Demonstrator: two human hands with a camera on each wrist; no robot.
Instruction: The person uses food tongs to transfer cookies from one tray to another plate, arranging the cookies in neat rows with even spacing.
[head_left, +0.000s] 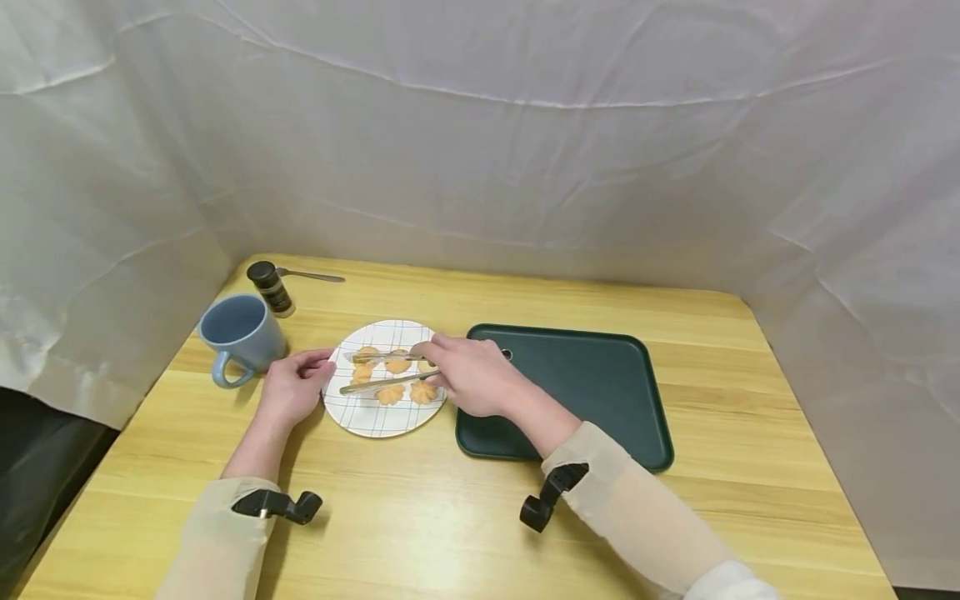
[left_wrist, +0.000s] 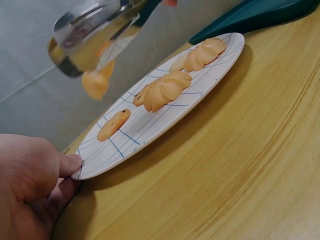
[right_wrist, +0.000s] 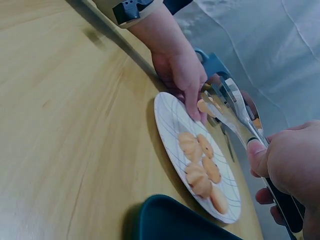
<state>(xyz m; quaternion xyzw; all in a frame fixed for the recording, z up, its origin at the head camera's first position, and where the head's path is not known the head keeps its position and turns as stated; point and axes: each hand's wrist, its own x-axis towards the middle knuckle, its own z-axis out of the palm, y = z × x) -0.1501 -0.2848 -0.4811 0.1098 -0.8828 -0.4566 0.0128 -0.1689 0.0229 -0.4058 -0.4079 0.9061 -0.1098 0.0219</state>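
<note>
My left hand point(head_left: 291, 388) pinches the left rim of a round white plate point(head_left: 369, 423) with blue and dark grid lines. Several flower-shaped cookies point(left_wrist: 167, 91) lie on it. Above the plate, my right hand point(head_left: 474, 375) grips metal tongs point(head_left: 392, 382) with black handles, their two arms spread apart in the head view. One cookie point(left_wrist: 97, 81) appears raised off the plate at the tongs' ends in the left wrist view; how firmly it is caught cannot be made out.
A dark green tray point(head_left: 592, 392) lies right of the plate, partly beneath my right forearm. At the left stand a blue mug point(head_left: 258, 337) and a black-capped shaker jar point(head_left: 273, 292). A fork point(head_left: 315, 276) lies behind them. White curtains point(head_left: 480, 167) surround the wooden table.
</note>
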